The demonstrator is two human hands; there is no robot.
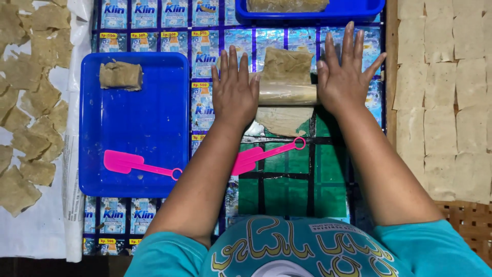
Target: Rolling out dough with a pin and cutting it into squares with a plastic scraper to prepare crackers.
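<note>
My left hand (234,87) and my right hand (344,76) lie flat, fingers spread, on the two ends of a pale rolling pin (287,94). The pin rests across a slab of tan dough (287,65), which continues flattened below it toward me. The dough lies on a sheet made of joined blue and green sachet wrappers (205,51). A pink plastic spatula (266,154) lies on the sheet just below the dough, partly hidden by my left forearm.
A blue tray (134,169) at left holds a small dough block (121,75) and a second pink spatula (138,164). Another blue tray (359,11) with dough sits at the top. Irregular dough pieces (31,102) lie left; square flattened sheets (446,92) lie right on a woven mat.
</note>
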